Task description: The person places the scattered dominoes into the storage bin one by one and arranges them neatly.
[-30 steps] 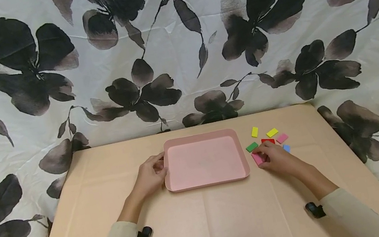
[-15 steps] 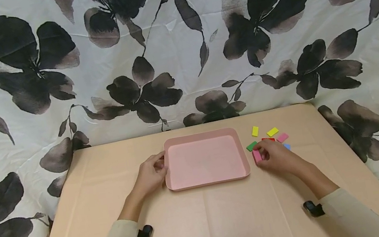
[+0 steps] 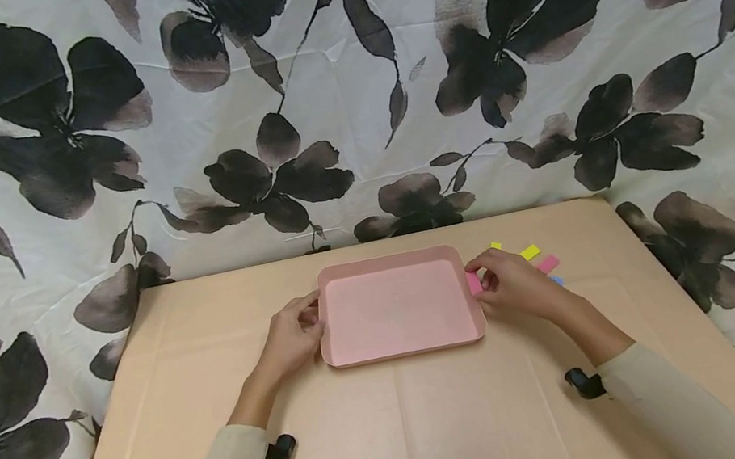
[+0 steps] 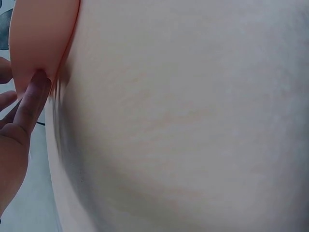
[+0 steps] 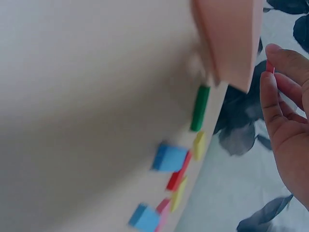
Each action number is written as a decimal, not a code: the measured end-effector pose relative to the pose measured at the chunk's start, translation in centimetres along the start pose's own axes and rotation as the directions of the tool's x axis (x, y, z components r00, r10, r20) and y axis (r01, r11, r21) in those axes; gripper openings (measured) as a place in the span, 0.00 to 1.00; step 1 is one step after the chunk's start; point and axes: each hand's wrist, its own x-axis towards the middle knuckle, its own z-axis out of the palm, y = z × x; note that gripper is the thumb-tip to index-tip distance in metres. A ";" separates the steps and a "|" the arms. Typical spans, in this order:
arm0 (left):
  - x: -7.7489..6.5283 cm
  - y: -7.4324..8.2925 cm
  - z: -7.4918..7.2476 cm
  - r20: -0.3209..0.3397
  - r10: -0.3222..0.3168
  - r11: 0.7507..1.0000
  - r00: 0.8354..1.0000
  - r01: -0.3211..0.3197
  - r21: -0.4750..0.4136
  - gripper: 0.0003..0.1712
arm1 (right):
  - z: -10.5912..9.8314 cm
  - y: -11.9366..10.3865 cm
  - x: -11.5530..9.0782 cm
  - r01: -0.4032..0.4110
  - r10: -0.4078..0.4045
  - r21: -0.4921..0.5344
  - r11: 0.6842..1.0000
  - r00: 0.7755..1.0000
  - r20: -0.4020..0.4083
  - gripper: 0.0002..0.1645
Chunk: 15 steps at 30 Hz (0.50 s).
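A shallow pink rectangular tray point(image 3: 397, 310) lies on the table. At its left end, my left hand point(image 3: 294, 337) holds the edge; in the left wrist view a fingertip presses against the outer wall of the tray point(image 4: 41, 38). Between thumb and fingertips, my right hand point(image 3: 521, 284) pinches a small pink block point(image 3: 474, 282) at the tray's right rim. The right wrist view has that hand point(image 5: 289, 96) raised beside the tray corner, with only a sliver of the block point(image 5: 270, 66) showing.
Right of the tray lie loose blocks: a green one point(image 5: 200, 108), a red one point(image 5: 178, 171), a blue one point(image 5: 170, 158), another pink one point(image 3: 548, 264) and a yellow one point(image 3: 530, 252). A floral cloth point(image 3: 381, 96) hangs behind the table's far edge.
My right hand has lifted the pink block from beside the other blocks and carried it left and away from me to the tray's right rim. My left hand has stayed put.
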 end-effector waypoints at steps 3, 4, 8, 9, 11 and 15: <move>0.0 0.0 0.1 0.005 0.005 1.000 1.000 -0.005 0.014 0.32 | 0.3 -1.2 1.0 -0.033 0.033 0.017 0.999 0.999 0.044 0.27; 0.0 0.0 0.1 0.006 0.007 1.000 1.000 -0.007 0.020 0.32 | 0.5 -1.5 1.4 -0.037 0.036 0.019 0.999 0.998 0.056 0.27; -0.1 -0.1 0.2 0.004 0.001 1.000 1.000 -0.001 0.022 0.32 | 1.4 -3.0 2.9 -0.045 0.041 0.049 0.998 0.995 0.094 0.28; -0.1 -0.1 0.2 0.004 0.001 1.000 1.000 -0.001 0.019 0.32 | 1.6 -3.4 3.3 -0.040 0.035 0.051 0.998 0.995 0.097 0.28; 0.0 0.0 0.2 0.005 0.000 1.000 1.000 -0.001 0.018 0.32 | 2.0 -4.1 4.1 -0.028 0.023 0.052 0.998 0.994 0.106 0.27; 0.2 0.1 -0.1 0.004 0.000 1.000 1.000 0.000 0.029 0.32 | 2.9 -5.7 6.0 0.025 -0.027 0.011 1.000 0.991 0.129 0.26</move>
